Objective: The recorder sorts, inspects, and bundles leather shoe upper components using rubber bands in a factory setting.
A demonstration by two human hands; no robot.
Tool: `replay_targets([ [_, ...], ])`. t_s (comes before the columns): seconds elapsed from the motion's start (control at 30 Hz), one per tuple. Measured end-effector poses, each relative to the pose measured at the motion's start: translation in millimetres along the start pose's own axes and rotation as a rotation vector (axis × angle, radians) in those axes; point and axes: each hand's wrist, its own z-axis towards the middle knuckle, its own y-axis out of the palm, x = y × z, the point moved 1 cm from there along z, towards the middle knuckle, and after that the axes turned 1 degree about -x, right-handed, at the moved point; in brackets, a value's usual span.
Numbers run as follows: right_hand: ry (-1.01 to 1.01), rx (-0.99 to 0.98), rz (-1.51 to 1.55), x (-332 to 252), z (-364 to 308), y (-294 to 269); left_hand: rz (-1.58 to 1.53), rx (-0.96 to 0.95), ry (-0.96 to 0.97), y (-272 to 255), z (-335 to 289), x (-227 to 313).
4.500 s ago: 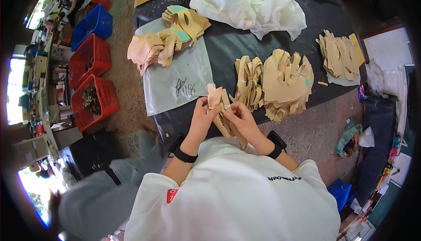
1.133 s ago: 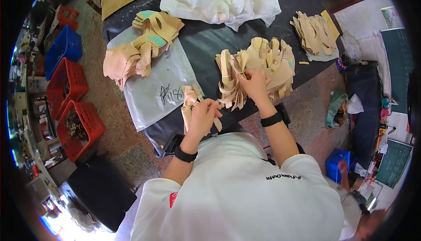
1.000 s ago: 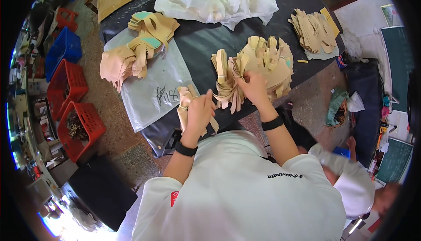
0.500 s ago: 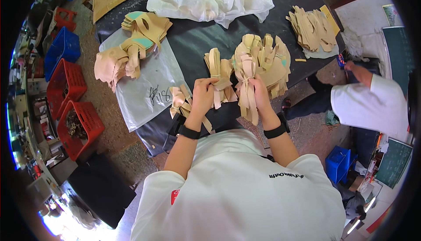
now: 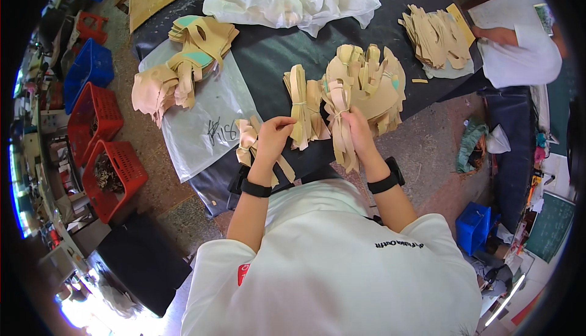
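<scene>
My right hand (image 5: 360,133) is closed around a bundle of beige strips (image 5: 343,134), which look like thin leather or fabric pieces, tied about the middle with a pale band. To its left, my left hand (image 5: 273,140) has thumb and fingertips pinched together beside a second tied strip bundle (image 5: 298,107). Anything between those fingertips is too small to make out. A smaller tied bundle (image 5: 246,140) lies just left of that hand. Behind my right hand is a larger pile of beige cut pieces (image 5: 372,91) with a pale green patch.
Beige pieces (image 5: 204,36) lie on a white plastic sheet (image 5: 217,101) at the left of the black-covered table (image 5: 268,55). Crumpled white plastic (image 5: 287,0) is at the back. Another stack (image 5: 434,36) sits far right, near a co-worker (image 5: 519,55). Red baskets (image 5: 125,168) stand left.
My left hand has drawn slightly left and down, away from the second bundle. My right hand keeps its hold, nearly in place. The co-worker has moved farther back along the right side.
</scene>
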Motion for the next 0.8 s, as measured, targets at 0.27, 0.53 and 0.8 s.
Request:
replay_targets([
  [0.27, -0.011, 0.017, -0.034, 3.0, -0.2, 2.8, -0.137, -0.059, 0.035, -1.9, -4.4, -2.3],
  [0.53, 0.003, 0.109, -0.001, -13.7, -2.5, 8.3, 0.093, 0.124, 0.064, -0.2, -29.8, 18.2],
  [0.8, -0.128, 0.122, -0.360, -15.8, -1.1, 16.1, 0.610, 0.560, 0.331, -26.6, -69.4, 10.1],
])
